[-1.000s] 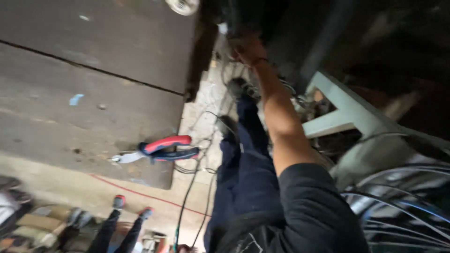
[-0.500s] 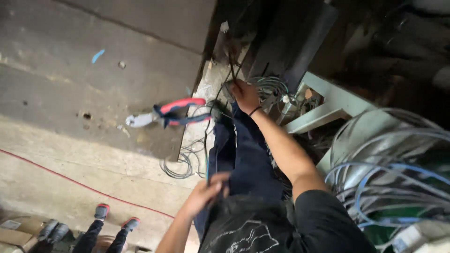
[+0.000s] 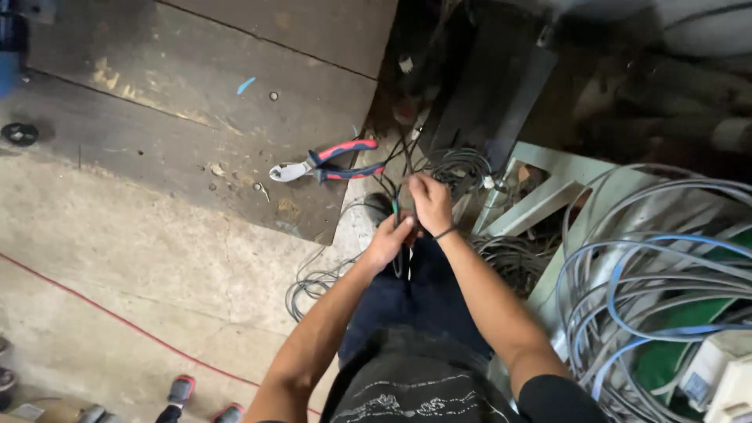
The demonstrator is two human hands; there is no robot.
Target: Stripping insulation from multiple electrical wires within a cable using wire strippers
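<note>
Together, left hand (image 3: 389, 239) and right hand (image 3: 429, 202) grip dark wires (image 3: 401, 168)

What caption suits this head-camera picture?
Both hands, left hand and right hand, grip thin dark wires beside red-handled pliers.

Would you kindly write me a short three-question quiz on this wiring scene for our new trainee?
1. True or false: the pliers with red and blue handles are in the left hand.
2. What do both hands grip? A) dark wires B) a hammer C) a cup
3. Fill in: the big coil of grey and blue cables lies to the person's ____ side.

Key: 1 false, they lie on the wooden board; 2 A, the right hand too; 3 right.
</note>
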